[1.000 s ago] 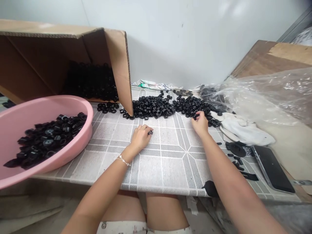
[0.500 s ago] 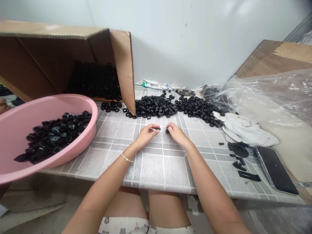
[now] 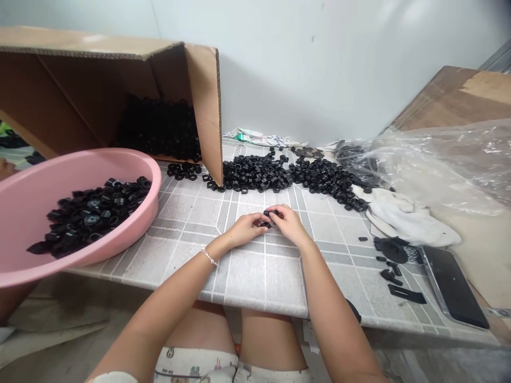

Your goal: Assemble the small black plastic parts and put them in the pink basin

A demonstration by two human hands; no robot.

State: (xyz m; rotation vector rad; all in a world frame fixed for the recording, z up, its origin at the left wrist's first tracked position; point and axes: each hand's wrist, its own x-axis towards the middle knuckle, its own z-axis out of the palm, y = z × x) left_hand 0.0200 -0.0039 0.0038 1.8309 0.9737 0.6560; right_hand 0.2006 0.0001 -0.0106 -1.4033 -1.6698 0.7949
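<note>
Above the middle of the table my left hand (image 3: pixel 244 230) and my right hand (image 3: pixel 288 226) meet, fingertips almost touching. Pinched in the left fingers is a small black plastic ring (image 3: pixel 265 225). My right fingers are closed on a small black round part (image 3: pixel 272 213), held right against the ring; whether the two are joined cannot be made out. Behind the hands lie a heap of black hexagonal rings (image 3: pixel 255 174) and, to its right, a heap of smaller black parts (image 3: pixel 321 178).
A pink basin (image 3: pixel 154 197) with black parts stands at left, before a tipped cardboard box (image 3: pixel 209 106) holding more. At right are white gloves (image 3: pixel 407 221), a phone (image 3: pixel 455 284), loose black scraps (image 3: pixel 407 293) and clear plastic film (image 3: pixel 447 165). Another person's hand (image 3: pixel 6 167) shows at far left.
My right hand came from the right heap to the middle with a small black part. My left hand rose slightly and moved right with its ring, and the two hands came together.
</note>
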